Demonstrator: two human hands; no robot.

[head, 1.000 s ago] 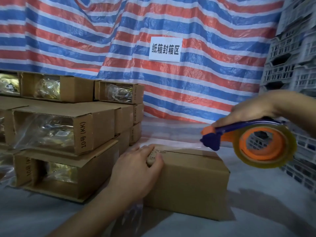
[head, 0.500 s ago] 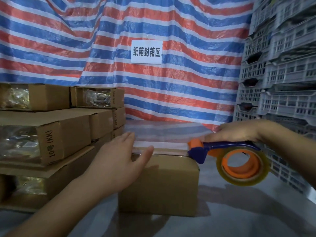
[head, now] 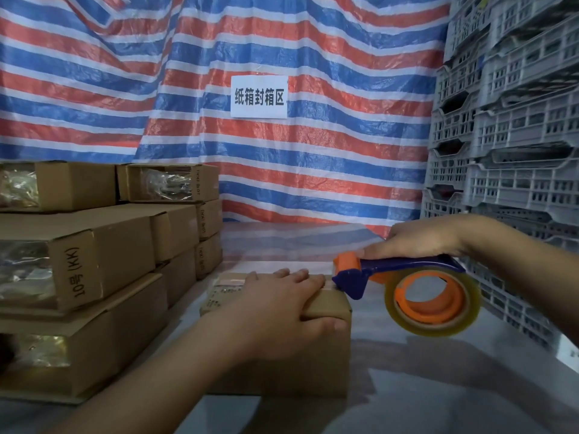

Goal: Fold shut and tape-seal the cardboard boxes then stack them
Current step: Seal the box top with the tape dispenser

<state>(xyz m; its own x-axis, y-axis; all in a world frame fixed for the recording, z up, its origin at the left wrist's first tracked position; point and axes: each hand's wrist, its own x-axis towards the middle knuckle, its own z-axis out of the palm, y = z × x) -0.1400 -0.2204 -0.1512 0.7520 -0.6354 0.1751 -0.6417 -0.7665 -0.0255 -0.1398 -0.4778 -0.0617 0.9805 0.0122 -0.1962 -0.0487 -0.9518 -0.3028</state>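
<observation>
the closed brown cardboard box [head: 282, 343] sits right of the stacked open cartons [head: 94, 264]. left hand [head: 279, 308] presses flat, steadying it; right hand [head: 419, 242] grips the blue-orange tape dispenser [head: 407, 286] at its right edge, likely cutting tape.

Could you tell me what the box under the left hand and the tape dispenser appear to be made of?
Closed brown box: matte cardboard, going by its dull tan faces and creased edges. Blue-and-orange handheld tape dispenser: likely moulded plastic, smooth and evenly coloured. Its roll: glossy, yellowish clear film.
</observation>
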